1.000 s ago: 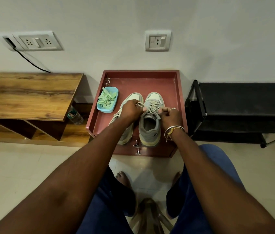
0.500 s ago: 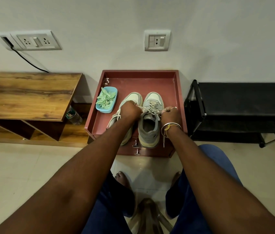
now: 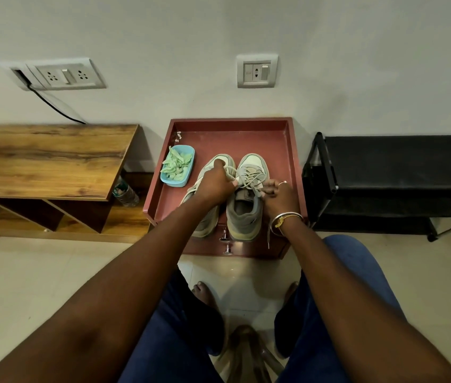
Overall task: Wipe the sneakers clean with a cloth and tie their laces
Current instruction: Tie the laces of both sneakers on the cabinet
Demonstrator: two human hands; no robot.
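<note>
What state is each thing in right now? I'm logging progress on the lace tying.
Right sneaker: upright on the red tray, laces loose, mid-tie.
Left sneaker: upright beside it, partly hidden.
Left hand: pinching a lace.
Right hand: pinching a lace; one end dangles.
Blue tub: open, holding green cloth.

A home interior: pale tiled floor [image 3: 25,286], wall sockets [image 3: 64,76], a wooden low table [image 3: 44,158], a black shoe rack [image 3: 395,164] and a red cabinet [image 3: 290,161] against the plain wall.
</note>
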